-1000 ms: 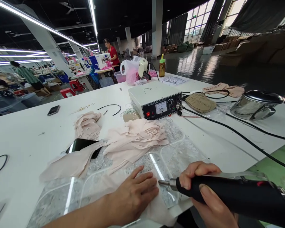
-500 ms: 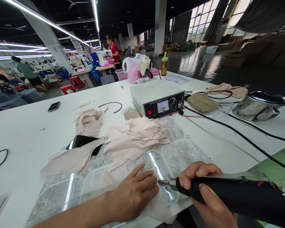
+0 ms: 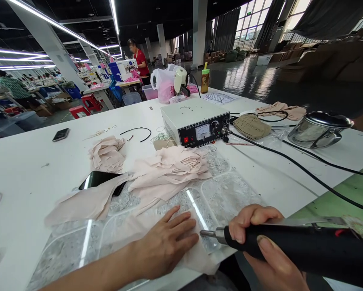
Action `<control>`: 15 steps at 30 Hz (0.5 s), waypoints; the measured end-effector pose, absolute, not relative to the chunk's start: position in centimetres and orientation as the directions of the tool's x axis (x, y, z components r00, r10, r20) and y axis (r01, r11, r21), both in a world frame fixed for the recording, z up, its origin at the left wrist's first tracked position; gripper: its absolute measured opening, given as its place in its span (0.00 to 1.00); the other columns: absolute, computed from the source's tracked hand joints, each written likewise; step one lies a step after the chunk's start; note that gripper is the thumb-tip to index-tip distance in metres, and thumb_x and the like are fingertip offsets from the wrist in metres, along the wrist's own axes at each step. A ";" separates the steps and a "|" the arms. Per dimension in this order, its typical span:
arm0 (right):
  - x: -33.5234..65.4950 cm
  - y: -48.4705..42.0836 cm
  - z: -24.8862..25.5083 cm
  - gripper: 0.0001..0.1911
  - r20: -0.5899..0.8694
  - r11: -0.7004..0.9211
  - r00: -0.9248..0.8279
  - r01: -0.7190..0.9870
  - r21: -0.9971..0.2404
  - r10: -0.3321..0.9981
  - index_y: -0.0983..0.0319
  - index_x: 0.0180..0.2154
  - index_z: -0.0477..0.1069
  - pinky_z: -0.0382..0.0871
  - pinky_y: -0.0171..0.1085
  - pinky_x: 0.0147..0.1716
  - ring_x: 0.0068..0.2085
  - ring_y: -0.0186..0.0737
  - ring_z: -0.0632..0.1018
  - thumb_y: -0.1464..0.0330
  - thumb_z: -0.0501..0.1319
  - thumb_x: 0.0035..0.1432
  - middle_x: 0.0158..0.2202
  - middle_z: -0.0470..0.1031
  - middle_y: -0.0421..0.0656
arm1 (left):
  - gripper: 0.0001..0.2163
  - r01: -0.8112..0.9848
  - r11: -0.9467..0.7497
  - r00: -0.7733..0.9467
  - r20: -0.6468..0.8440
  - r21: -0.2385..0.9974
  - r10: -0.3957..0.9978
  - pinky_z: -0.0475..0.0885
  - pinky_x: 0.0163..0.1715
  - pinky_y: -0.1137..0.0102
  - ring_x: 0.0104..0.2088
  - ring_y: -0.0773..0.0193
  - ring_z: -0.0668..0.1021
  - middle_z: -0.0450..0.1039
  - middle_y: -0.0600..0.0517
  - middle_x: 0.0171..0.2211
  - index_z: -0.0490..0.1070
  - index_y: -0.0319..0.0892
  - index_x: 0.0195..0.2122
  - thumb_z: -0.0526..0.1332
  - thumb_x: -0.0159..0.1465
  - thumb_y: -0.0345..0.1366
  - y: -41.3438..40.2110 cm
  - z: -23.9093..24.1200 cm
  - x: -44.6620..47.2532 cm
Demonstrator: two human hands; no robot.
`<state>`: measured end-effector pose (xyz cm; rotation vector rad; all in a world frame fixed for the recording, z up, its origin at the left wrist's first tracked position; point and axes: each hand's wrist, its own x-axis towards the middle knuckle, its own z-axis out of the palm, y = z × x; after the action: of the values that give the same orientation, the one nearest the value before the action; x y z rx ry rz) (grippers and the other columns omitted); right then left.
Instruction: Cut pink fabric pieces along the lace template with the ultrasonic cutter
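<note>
Counter point(image 3: 17, 173), white and broad, extends under the fingers and far beyond them. Below the left fingers lies a grey marbled mat point(image 3: 226, 194). Beyond both hands' fingers stands a metered control unit point(image 3: 196, 107); between it and the left fingers is a loose heap of pale pink fabric pieces point(image 3: 169, 165). One thin fabric piece point(image 3: 202, 258) is spread under the left hand point(image 3: 166, 246), whose fingers are flat, slightly apart, gripping nothing. I judge this piece is in mid-work; which pieces are finished or left, I cannot tell. It looks soft, almost see-through, lightly creased. The right hand point(image 3: 275, 258) has its fingers clamped around a black handheld tool point(image 3: 320, 246), with its metal tip point(image 3: 209, 233) just beside the left fingers.
</note>
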<state>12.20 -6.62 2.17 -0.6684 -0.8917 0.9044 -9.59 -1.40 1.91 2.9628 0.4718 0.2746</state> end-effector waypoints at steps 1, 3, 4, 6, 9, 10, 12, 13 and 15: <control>12.2 -6.7 2.2 0.06 0.366 0.469 0.320 -0.362 -0.805 0.874 0.58 0.34 0.67 0.71 0.36 0.23 0.24 0.33 0.73 0.63 0.61 0.57 0.29 0.66 0.39 | 0.11 0.295 -0.942 0.934 0.160 0.158 0.319 0.55 0.62 0.53 0.57 0.52 0.69 0.71 0.43 0.51 0.68 0.39 0.50 0.51 0.69 0.30 -1.4 1.9 -9.6; 12.1 -6.7 2.3 0.07 0.371 0.469 0.316 -0.342 -0.814 0.873 0.58 0.33 0.67 0.71 0.36 0.23 0.23 0.33 0.73 0.63 0.61 0.57 0.28 0.66 0.39 | 0.11 0.295 -0.942 0.933 0.164 0.160 0.321 0.55 0.62 0.53 0.57 0.52 0.70 0.71 0.43 0.51 0.68 0.39 0.49 0.51 0.69 0.30 -1.4 1.9 -9.6; 12.1 -6.6 2.3 0.06 0.371 0.469 0.316 -0.335 -0.817 0.873 0.58 0.33 0.67 0.71 0.36 0.23 0.23 0.33 0.73 0.63 0.61 0.58 0.29 0.66 0.39 | 0.11 0.296 -0.942 0.933 0.162 0.159 0.320 0.55 0.62 0.53 0.57 0.51 0.70 0.71 0.43 0.51 0.68 0.39 0.49 0.51 0.69 0.30 -1.4 1.8 -9.6; 12.0 -6.5 2.2 0.06 0.375 0.470 0.314 -0.327 -0.820 0.872 0.58 0.34 0.67 0.71 0.36 0.23 0.23 0.33 0.73 0.63 0.61 0.58 0.29 0.66 0.39 | 0.11 0.294 -0.943 0.935 0.156 0.155 0.318 0.55 0.62 0.52 0.57 0.51 0.70 0.71 0.43 0.52 0.68 0.39 0.50 0.52 0.68 0.30 -1.4 1.8 -9.6; 12.0 -6.5 2.1 0.06 0.395 0.475 0.286 -0.315 -0.822 0.873 0.57 0.34 0.66 0.71 0.37 0.24 0.24 0.33 0.73 0.63 0.61 0.59 0.29 0.66 0.38 | 0.12 0.290 -0.945 0.938 0.151 0.150 0.312 0.56 0.62 0.52 0.58 0.50 0.70 0.70 0.43 0.53 0.68 0.39 0.51 0.52 0.68 0.30 -1.4 1.7 -9.6; 12.0 -6.5 2.1 0.06 0.406 0.478 0.271 -0.308 -0.823 0.873 0.57 0.34 0.66 0.71 0.37 0.24 0.24 0.32 0.73 0.63 0.60 0.59 0.29 0.66 0.38 | 0.12 0.291 -0.945 0.938 0.148 0.151 0.312 0.56 0.62 0.51 0.58 0.50 0.70 0.70 0.42 0.53 0.68 0.39 0.51 0.53 0.68 0.30 -1.4 1.8 -9.6; 12.1 -6.6 2.0 0.05 0.419 0.480 0.248 -0.297 -0.825 0.873 0.57 0.34 0.65 0.71 0.37 0.24 0.24 0.33 0.73 0.64 0.60 0.60 0.29 0.67 0.38 | 0.12 0.294 -0.943 0.938 0.143 0.156 0.316 0.56 0.62 0.52 0.58 0.51 0.69 0.70 0.43 0.53 0.68 0.39 0.52 0.53 0.68 0.30 -1.4 1.9 -9.6; 12.1 -6.7 1.9 0.05 0.423 0.481 0.242 -0.292 -0.826 0.873 0.57 0.34 0.65 0.71 0.37 0.24 0.24 0.33 0.73 0.64 0.60 0.60 0.30 0.67 0.38 | 0.12 0.297 -0.942 0.937 0.142 0.159 0.319 0.56 0.62 0.52 0.58 0.52 0.69 0.71 0.43 0.53 0.68 0.40 0.52 0.53 0.68 0.30 -1.4 2.0 -9.6; 12.1 -6.7 1.9 0.05 0.425 0.483 0.242 -0.290 -0.826 0.872 0.57 0.34 0.65 0.71 0.37 0.24 0.24 0.33 0.73 0.64 0.60 0.61 0.30 0.67 0.38 | 0.12 0.299 -0.941 0.935 0.145 0.161 0.323 0.56 0.62 0.53 0.58 0.52 0.69 0.71 0.43 0.53 0.68 0.40 0.51 0.53 0.68 0.30 -1.5 2.1 -9.6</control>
<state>12.09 -6.69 1.86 -0.6880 -1.0299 0.8862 -9.62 -1.45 2.12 2.9561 0.4773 0.2552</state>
